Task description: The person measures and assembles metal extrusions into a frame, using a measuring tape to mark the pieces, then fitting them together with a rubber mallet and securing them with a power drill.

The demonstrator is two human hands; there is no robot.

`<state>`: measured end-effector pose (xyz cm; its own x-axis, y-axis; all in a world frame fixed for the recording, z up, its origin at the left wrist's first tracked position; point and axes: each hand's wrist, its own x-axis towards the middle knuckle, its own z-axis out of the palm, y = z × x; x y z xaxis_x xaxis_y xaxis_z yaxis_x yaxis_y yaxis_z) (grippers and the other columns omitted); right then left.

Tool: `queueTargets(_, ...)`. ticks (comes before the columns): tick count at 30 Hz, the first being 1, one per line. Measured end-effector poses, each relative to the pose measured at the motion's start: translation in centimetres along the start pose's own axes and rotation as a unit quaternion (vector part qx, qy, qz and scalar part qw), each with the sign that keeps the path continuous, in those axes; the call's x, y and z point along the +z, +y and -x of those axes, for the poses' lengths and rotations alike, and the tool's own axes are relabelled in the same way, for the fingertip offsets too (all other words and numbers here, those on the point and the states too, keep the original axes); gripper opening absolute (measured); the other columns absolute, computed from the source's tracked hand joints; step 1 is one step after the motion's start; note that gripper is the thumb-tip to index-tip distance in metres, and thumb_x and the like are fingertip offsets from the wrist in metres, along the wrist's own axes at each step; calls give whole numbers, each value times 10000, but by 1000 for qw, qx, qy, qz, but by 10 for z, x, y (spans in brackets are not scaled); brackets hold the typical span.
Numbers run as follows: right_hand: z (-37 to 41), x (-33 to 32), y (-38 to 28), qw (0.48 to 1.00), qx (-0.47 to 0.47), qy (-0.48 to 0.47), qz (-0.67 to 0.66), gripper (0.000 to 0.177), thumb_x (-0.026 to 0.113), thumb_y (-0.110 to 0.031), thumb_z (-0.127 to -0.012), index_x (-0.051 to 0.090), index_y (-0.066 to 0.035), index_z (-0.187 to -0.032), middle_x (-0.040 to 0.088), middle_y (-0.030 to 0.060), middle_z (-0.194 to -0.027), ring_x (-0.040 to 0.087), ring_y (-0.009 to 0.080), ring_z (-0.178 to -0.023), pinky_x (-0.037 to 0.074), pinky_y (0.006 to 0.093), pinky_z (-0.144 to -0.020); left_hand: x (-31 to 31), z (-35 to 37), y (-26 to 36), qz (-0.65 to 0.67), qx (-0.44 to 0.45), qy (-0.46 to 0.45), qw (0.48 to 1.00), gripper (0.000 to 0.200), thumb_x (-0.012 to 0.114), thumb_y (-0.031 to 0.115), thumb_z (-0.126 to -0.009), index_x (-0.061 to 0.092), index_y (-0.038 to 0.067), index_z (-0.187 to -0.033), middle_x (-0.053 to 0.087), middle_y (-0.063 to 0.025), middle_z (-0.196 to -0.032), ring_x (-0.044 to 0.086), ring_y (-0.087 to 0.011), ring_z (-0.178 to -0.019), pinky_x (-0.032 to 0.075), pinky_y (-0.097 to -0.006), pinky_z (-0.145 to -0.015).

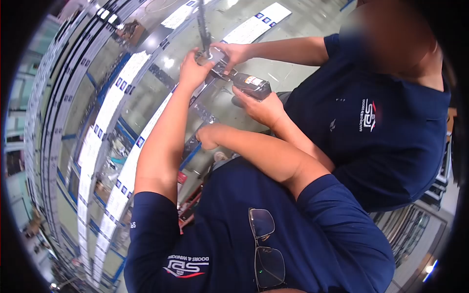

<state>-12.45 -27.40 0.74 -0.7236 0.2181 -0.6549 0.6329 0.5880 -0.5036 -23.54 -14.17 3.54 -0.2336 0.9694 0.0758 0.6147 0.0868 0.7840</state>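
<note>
My left hand reaches up at the top centre, its fingers and thumb closed around a shiny silvery metal piece. A dark rod rises just above that piece. My right hand is lower, fingers curled in beside a long profile; what they hold, if anything, is hidden. A co-worker's hand touches the far side of the metal piece. The co-worker's other hand supports a dark handheld tool with a white and orange label, its front end close to the piece.
Long white-filmed profiles with dark blue labels run down the left on blue racking. Another white profile lies at the top. The co-worker stands close on the right. Glasses hang on my shirt.
</note>
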Motion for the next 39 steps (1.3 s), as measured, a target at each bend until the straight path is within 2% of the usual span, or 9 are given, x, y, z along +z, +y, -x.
queueTargets(1, -2, -2, 1, 1000, -1, -2, 5, 346, 600, -96, -753, 765, -50, -1053, 722, 166, -1141, 690, 342, -1055, 552, 462, -859, 5, -7, -2, 8, -29, -20, 999, 800, 839, 314, -737, 511, -10, -1392, 564, -231, -1379, 525, -356, -1303, 417, -419, -1102)
queueTargets(7, -13, -10, 13, 998, 3, 20, -51, 290, 608, -104, -746, 779, -17, -963, 735, 195, -1038, 711, 341, -971, 556, 468, -807, 11, -18, 1, -39, -41, -64, 996, 781, 860, 289, -713, 540, -31, -1349, 483, -249, -1378, 503, -370, -1295, 423, -421, -1098)
queueTargets(11, -3, -24, 17, 999, -25, -5, -45, 304, 610, -183, -804, 759, -34, -1023, 729, 202, -1030, 697, 359, -991, 545, 461, -866, 10, -18, 0, -38, -24, -70, 997, 794, 865, 292, -707, 520, -43, -1340, 446, -254, -1380, 427, -386, -1333, 394, -433, -1115)
queueTargets(16, -31, -2, 35, 995, -73, 45, -47, 313, 630, -223, -763, 774, 3, -925, 730, 222, -966, 697, 364, -894, 538, 466, -800, 16, -18, -29, 26, 10, -77, 997, 773, 820, 304, -758, 494, -49, -1363, 458, -244, -1361, 392, -381, -1349, 349, -437, -1138)
queueTargets(20, -19, 3, 38, 993, -49, 39, -96, 334, 626, -248, -773, 768, 17, -920, 728, 226, -951, 696, 368, -883, 534, 470, -807, 14, -17, -33, 51, 17, -87, 995, 673, 731, 273, -845, 478, -28, -1390, 455, -224, -1378, 390, -358, -1358, 326, -420, -1148)
queueTargets(23, 17, -5, 37, 989, -18, 20, -143, 352, 635, -303, -865, 745, -14, -1032, 727, 203, -990, 689, 358, -943, 533, 455, -831, 12, -15, -31, 70, -6, -102, 992, 648, 703, 253, -868, 460, -5, -1410, 444, -208, -1396, 386, -345, -1366, 321, -408, -1153)
queueTargets(26, 39, 9, 45, 961, 6, 118, -252, 375, 669, -314, -883, 710, -37, -1133, 726, 176, -1037, 690, 319, -965, 530, 417, -853, 12, -16, -33, 84, -20, -108, 990, 647, 688, 247, -878, 440, 23, -1432, 420, -197, -1419, 380, -340, -1376, 320, -402, -1155)
queueTargets(31, 55, 34, 61, 841, 111, 253, -465, 355, 668, -301, -884, 702, -47, -1130, 710, 182, -1097, 672, 309, -1041, 508, 407, -920, 13, -16, -34, 100, -29, -112, 988, 649, 685, 251, -884, 431, 66, -1452, 374, -189, -1450, 381, -341, -1382, 331, -401, -1149)
queueTargets(39, 110, 107, 81, 771, 200, 333, -504, 350, 651, -190, -921, 644, -21, -1228, 706, 122, -1075, 662, 196, -965, 516, 331, -874, 8, -16, -30, 88, -35, -125, 988, 682, 684, 269, -893, 402, 79, -1484, 345, -177, -1477, 376, -330, -1398, 327, -397, -1158)
